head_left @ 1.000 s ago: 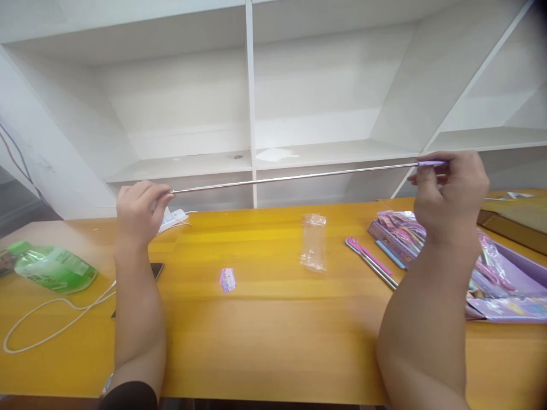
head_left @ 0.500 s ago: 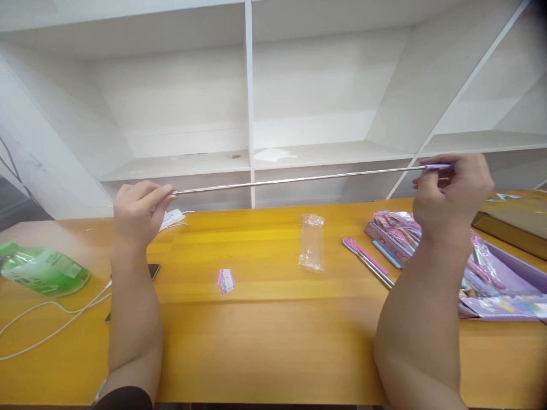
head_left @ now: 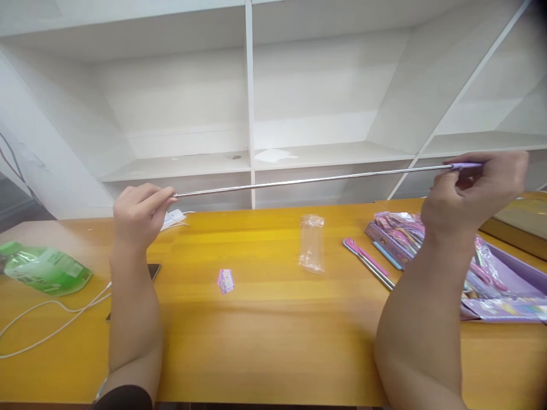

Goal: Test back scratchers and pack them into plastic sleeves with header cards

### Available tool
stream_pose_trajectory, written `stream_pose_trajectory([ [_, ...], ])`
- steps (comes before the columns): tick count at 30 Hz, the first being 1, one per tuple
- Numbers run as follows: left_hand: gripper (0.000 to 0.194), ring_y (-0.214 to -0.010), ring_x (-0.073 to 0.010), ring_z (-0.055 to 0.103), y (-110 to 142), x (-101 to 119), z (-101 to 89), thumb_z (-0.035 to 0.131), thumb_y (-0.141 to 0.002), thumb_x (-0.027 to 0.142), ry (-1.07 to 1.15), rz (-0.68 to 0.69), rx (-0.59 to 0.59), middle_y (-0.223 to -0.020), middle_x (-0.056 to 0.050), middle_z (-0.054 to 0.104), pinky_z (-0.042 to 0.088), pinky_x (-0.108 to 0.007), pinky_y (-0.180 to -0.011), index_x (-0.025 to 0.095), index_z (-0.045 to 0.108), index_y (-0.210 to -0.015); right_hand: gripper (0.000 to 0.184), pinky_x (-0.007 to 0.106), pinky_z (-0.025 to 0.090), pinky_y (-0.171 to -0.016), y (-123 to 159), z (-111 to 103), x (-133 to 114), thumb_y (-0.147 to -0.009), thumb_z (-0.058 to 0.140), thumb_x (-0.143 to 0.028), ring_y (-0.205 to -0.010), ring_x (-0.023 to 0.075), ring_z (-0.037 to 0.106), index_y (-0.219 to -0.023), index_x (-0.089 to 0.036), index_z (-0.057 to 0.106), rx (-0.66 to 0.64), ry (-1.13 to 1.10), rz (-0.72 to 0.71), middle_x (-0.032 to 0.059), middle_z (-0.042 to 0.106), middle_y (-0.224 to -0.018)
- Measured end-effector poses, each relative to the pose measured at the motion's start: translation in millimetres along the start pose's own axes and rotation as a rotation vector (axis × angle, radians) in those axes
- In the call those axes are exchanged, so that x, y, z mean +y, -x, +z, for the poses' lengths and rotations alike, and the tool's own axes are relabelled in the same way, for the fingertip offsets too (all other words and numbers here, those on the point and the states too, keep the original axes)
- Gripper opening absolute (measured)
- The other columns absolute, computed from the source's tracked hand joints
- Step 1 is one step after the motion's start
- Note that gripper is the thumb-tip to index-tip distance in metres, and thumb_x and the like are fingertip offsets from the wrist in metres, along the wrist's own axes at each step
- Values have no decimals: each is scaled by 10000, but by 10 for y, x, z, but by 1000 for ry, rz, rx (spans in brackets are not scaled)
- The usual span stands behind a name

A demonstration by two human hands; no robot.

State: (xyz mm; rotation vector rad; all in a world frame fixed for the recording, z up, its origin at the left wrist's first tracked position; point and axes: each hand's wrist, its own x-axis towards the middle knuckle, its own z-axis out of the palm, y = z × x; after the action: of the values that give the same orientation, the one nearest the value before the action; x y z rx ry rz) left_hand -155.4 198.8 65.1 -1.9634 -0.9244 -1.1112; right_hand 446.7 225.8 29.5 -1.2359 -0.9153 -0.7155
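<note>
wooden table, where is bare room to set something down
Bare tabletop shows between the left forearm and right forearm, nearer than the card and plastic wrapper, plus a patch between those two. The right is crowded with sticks and a purple box; the left, with a bottle and cable.

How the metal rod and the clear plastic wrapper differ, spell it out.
The rod is slim, silvery and purple at one end; the wrapper is wider and see-through. The rod is held above the table between the left hand and right hand, while the wrapper lies on it. Both look shiny.
</note>
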Motion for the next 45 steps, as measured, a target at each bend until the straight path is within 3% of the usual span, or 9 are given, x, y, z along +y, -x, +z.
stream_pose_trajectory([
  [15, 105, -719, -177, 624, 24, 30, -209, 662, -1068, 329, -21, 52, 21, -823, 3, 735, 425, -356, -645, 307, 747, -1012, 290, 332, 368, -555, 41, 11, -251, -528, 493, -25, -544, 120, 410, -719, -243, 508, -11, -23, 37, 13, 501, -808],
  [19, 150, -653, -176, 587, -10, 184, -126, 661, -1057, 357, -38, 43, -28, -788, -17, 737, 401, -347, -603, 285, 770, -982, 240, 333, 419, -592, 182, 25, -455, -608, 536, -83, -589, 166, 482, -784, -244, 553, -52, -67, -129, 20, 531, -770],
  [23, 177, -641, -179, 569, -47, 422, -9, 625, -1070, 353, -44, 25, -79, -810, -30, 736, 392, -353, -617, 294, 785, -1023, 154, 332, 461, -623, 371, 59, -737, -721, 589, -144, -555, 141, 475, -848, -230, 585, -116, -162, -278, 52, 599, -859],
  [27, 202, -635, -172, 574, -56, 709, 159, 589, -1091, 356, -23, 50, -113, -799, -27, 712, 367, -344, -610, 287, 770, -1032, 104, 337, 477, -675, 606, 72, -1104, -818, 595, -181, -582, 153, 521, -897, -241, 627, -271, -198, -362, 40, 629, -874],
  [32, 216, -588, -146, 530, -35, 1020, 400, 556, -1113, 322, 29, 92, -133, -735, -7, 653, 326, -330, -572, 259, 724, -991, 126, 307, 449, -633, 887, 83, -1487, -870, 607, -159, -587, 140, 510, -955, -246, 639, -426, -243, -395, 35, 627, -918],
  [37, 179, -585, -137, 518, -14, 1098, 476, 575, -1108, 287, 23, 113, -117, -725, 4, 640, 317, -319, -564, 249, 699, -984, 111, 284, 398, -597, 931, 85, -1515, -895, 598, -156, -587, 131, 491, -954, -245, 626, -414, -264, -414, 32, 609, -923],
  [45, 218, -592, -141, 547, -20, 1082, 439, 545, -1117, 316, 21, 91, -121, -739, -13, 661, 332, -321, -564, 256, 723, -1007, 128, 296, 382, -599, 937, 50, -1552, -886, 604, -153, -597, 150, 505, -959, -256, 624, -411, -253, -397, 43, 612, -927],
])
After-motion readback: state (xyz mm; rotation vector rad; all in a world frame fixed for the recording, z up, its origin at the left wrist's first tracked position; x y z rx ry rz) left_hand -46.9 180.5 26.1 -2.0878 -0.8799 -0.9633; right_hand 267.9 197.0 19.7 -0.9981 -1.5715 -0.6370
